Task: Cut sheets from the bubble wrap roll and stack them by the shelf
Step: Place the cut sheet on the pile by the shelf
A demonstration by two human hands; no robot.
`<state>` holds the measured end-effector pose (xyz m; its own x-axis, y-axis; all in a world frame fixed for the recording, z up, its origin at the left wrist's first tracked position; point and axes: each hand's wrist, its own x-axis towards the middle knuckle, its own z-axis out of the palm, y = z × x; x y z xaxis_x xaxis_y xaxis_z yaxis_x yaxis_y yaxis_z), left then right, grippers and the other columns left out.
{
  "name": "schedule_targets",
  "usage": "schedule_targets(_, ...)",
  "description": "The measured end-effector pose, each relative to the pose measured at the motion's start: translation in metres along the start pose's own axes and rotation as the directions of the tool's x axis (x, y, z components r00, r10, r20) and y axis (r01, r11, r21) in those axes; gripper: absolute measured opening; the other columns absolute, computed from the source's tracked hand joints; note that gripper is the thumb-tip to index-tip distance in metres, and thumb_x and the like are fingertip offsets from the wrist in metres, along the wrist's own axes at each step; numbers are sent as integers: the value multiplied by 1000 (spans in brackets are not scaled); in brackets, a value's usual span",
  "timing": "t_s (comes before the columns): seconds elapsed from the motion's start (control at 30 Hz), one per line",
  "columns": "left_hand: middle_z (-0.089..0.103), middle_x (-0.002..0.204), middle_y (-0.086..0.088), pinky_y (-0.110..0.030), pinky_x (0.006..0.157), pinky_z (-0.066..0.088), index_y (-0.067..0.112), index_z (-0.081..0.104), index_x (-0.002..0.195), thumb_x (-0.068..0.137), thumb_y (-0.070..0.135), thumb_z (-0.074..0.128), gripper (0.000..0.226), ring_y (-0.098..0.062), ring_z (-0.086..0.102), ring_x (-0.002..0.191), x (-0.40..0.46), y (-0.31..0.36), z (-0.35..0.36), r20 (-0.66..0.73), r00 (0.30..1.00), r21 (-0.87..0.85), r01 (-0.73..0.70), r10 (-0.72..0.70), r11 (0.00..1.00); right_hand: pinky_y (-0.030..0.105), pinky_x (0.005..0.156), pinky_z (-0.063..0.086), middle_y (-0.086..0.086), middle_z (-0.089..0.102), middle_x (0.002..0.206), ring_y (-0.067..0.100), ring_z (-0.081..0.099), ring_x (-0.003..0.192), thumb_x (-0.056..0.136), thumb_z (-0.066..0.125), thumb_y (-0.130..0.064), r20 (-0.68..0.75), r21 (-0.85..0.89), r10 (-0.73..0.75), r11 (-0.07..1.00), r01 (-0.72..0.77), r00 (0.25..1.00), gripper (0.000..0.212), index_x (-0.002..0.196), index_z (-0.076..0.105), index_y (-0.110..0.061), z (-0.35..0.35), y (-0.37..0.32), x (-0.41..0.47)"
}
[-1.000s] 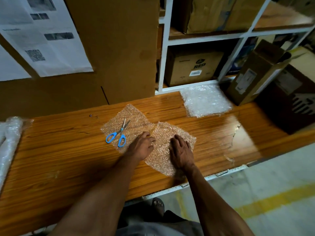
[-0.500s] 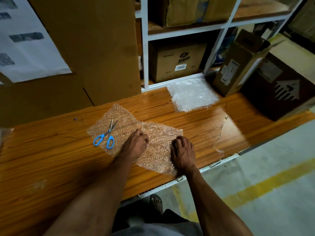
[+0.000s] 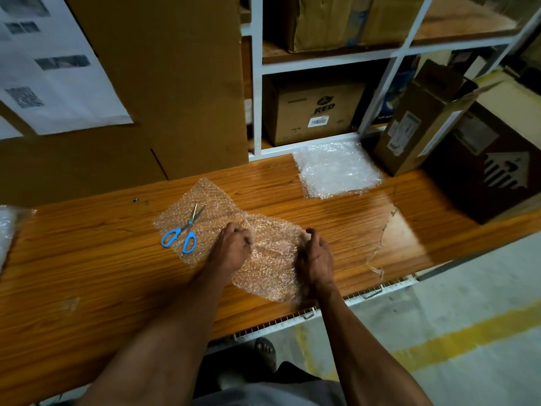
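We saw the left hand (image 3: pixel 232 247) and the right hand (image 3: pixel 317 256) on a cut sheet of bubble wrap (image 3: pixel 269 259) lying on the wooden tabletop (image 3: pixel 87 273), and both had changed since the earlier frames: a second before, the palms lay flat with the fingers spread, and now the fingers (image 3: pixel 311 234) of each hand were curled, pinching the sheet at its left and right edges, its far edge puckered up between them. The sheet itself had stayed in about the same place near the front edge of the tabletop. Just left of the left hand's fingers lay the blue-handled scissors (image 3: pixel 183 232), blades closed and pointing away from us, resting on a second sheet (image 3: pixel 202 206) that the held one overlapped; neither had moved. Well beyond the right hand's fingers, against the foot of the white shelf (image 3: pixel 257 112), sat the stack of clear sheets (image 3: pixel 336 168), unchanged. Right of that stack a tall cardboard box (image 3: pixel 415 121) leaned beside a dark box (image 3: pixel 491 168). Far to the left of the fingers, the bubble wrap roll (image 3: pixel 8 230) showed at the picture's edge. Papers (image 3: pixel 52 68) hung on the brown board behind.
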<state>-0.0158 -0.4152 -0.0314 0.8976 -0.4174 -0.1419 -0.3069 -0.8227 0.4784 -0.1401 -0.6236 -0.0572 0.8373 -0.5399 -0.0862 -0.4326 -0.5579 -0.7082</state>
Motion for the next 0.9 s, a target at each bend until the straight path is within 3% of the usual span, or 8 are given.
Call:
schedule_targets(0.07,49,127,5,-39,89,56,38,65,90,89,22,77,20,-18,57,111,0,-2,1,-14,1000,-83,17,-18,996,23,60,58,6,65,104,23,68,84,111,43,-47,-43,215,-5,976,15,999,33,142,45,-37,-5,-8,-4)
schedule_targets(0.17,47,125,4,-37,87,55,46,55,83,92,29,74,27,-17,60,103,0,1,-4,-19,998,-178,52,-56,983,11,66,51,4,64,108,16,65,90,106,56,-20,-119,341,-49,936,87,992,50,150,34,-25,-9,-10,-4)
schedule_targets(0.33,50,124,3,-21,61,51,40,56,84,92,21,75,28,-12,60,98,0,0,-18,28,991,-307,136,-134,942,50,96,58,7,58,132,30,61,120,99,72,-21,-54,556,127,828,-75,990,59,147,38,-28,-10,-15,-12)
schedule_targets(0.4,60,123,7,-19,51,52,41,64,89,91,13,75,30,-11,64,98,0,-2,-24,67,989,-425,150,-135,892,57,94,59,4,61,126,32,63,117,97,75,-20,-85,566,158,821,-83,984,48,136,49,-28,-13,-17,-17)
schedule_targets(0.63,76,105,9,-22,59,51,34,77,94,92,14,76,19,-9,68,82,2,-1,-53,173,977,-568,202,-125,798,53,85,62,-2,74,110,26,74,102,81,80,-40,-238,532,207,845,-51,949,20,99,71,-44,-21,-15,2)
schedule_targets(0.77,76,112,6,-22,70,53,38,76,94,87,13,81,26,-10,71,95,-1,-6,-60,156,985,-601,153,-72,785,35,88,61,-1,70,127,18,71,109,87,84,-19,-84,494,117,868,-61,990,28,113,78,-26,-36,-40,-10)
schedule_targets(0.83,73,117,7,-20,74,53,36,75,103,86,7,81,34,-11,70,100,-4,-7,-64,161,986,-604,138,-49,785,21,88,58,-11,61,128,5,65,106,89,82,-9,-26,387,29,922,-16,999,38,126,72,-8,-40,-42,-14)
schedule_targets(0.9,73,112,7,-15,71,50,27,77,106,85,7,81,29,-10,68,99,-6,-9,-65,158,986,-588,131,-46,798,10,85,52,-2,61,131,8,66,100,90,82,-9,-53,219,-24,975,35,998,36,124,73,-3,-40,-40,-15)
